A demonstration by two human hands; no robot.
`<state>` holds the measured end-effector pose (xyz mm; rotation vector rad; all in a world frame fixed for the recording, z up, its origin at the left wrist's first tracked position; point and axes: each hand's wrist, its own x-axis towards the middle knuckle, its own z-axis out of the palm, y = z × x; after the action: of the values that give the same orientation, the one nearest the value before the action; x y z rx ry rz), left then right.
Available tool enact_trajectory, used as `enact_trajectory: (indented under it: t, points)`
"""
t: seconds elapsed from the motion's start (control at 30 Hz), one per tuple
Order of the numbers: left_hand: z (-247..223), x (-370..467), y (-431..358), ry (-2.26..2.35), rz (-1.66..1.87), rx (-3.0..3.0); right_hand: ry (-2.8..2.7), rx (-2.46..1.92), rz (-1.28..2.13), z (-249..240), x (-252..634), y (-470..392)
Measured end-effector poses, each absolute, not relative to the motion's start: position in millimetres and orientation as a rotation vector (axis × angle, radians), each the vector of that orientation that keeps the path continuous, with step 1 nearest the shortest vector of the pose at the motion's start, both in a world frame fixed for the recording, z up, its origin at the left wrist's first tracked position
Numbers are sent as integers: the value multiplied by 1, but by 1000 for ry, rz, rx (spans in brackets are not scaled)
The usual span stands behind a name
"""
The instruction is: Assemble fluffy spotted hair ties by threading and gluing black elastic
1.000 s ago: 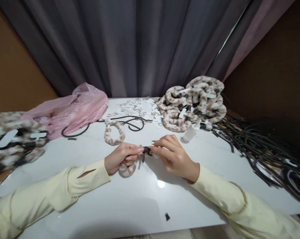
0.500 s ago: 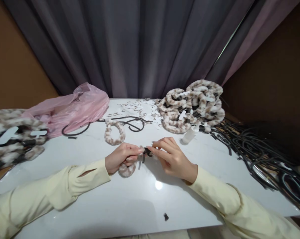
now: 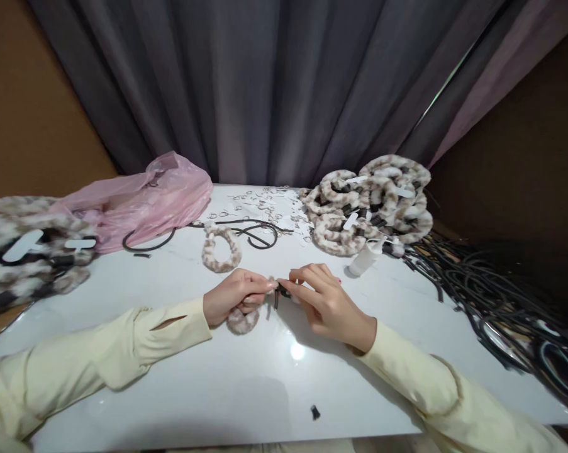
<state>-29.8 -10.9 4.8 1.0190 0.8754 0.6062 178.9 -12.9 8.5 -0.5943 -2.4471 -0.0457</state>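
My left hand [image 3: 239, 294] is closed around a fluffy white-and-brown plush strap [image 3: 243, 322], whose curved part hangs below the fingers. Its thumb and forefinger pinch the strap's end. From the right, my right hand [image 3: 328, 305] pinches a small black piece [image 3: 284, 290] at that same end, the fingertips of both hands almost meeting. A short dark strip dangles between them. The exact shape of the black piece is partly hidden by the fingers. Just beyond my left hand a plush loop [image 3: 221, 250] lies on the white table.
Plush straps with white tabs are heaped at the back right [image 3: 368, 201] and at the left [image 3: 33, 251]. A pink plastic bag [image 3: 156, 201], small metal rings [image 3: 265, 204], a white bottle [image 3: 365, 258], black cords [image 3: 482, 296] and a small black piece [image 3: 316, 413] lie about.
The view has shifted slightly, so the background sits a little further right. Both hands keep their hold; the black piece between the fingertips appears turned a little and more covered.
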Motion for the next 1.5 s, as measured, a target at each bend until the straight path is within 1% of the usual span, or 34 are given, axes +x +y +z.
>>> enact_trajectory:
  t: [0.13, 0.27, 0.33, 0.6, 0.77, 0.97, 1.27, 1.4, 1.5]
  points:
    - [5, -29, -9, 885, 616, 968, -2423, -566, -104, 9, 175, -15]
    - [5, -27, -8, 887, 608, 931, -2531, -473, -254, 4, 167, -15]
    - [5, -26, -9, 884, 604, 935, -2569, -442, -272, 1, 163, -13]
    - [4, -26, -13, 849, 562, 1127, -2336, -511, 132, -3, 167, -5]
    - [-1, -24, -15, 978, 629, 1382, -2293, -456, 282, -3, 166, -7]
    - [-3, -24, -16, 1156, 687, 1662, -2296, -376, 388, -1, 164, -13]
    - [-4, -26, -16, 1183, 669, 1949, -2347, -348, 403, 1, 166, -19]
    - [-7, -27, -16, 1080, 693, 2182, -2294, -482, 370, 4, 164, -17]
    - [-8, -28, -18, 933, 712, 2354, -2195, -660, 517, 3, 162, -13]
